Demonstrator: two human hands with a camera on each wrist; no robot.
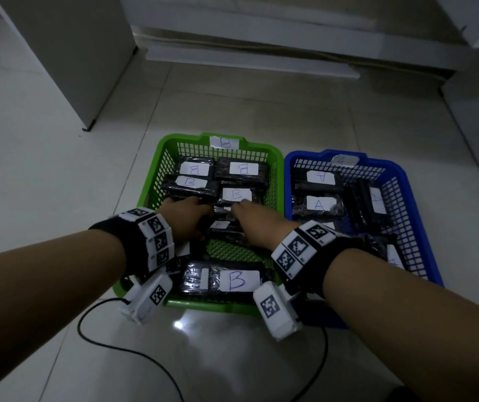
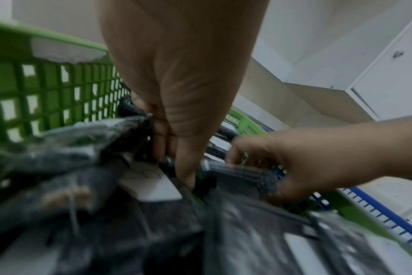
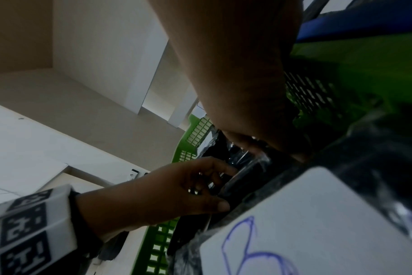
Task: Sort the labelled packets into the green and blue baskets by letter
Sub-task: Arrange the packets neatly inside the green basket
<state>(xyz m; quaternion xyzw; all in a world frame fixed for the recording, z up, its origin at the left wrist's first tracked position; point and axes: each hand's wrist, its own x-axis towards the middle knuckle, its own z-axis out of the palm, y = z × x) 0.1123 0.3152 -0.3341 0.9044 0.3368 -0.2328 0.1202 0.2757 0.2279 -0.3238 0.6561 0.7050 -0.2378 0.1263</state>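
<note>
At frame centre, the left hand (image 1: 184,219) and right hand (image 1: 257,223) both curl around one black packet (image 1: 226,227) inside the green basket (image 1: 157,175). Its label is half hidden; misreading it risks wrongly moving it to the blue basket (image 1: 406,181) at right.

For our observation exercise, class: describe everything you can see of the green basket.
The green basket is a rectangular plastic tray with lattice walls and a mesh floor, standing on the tiled floor directly beside the blue basket. A white tag marked B sits on its far rim. Inside lie black wrapped packets with white B labels, leaving some bare mesh near the middle. Both the left hand and right hand reach in among the packets.
</note>
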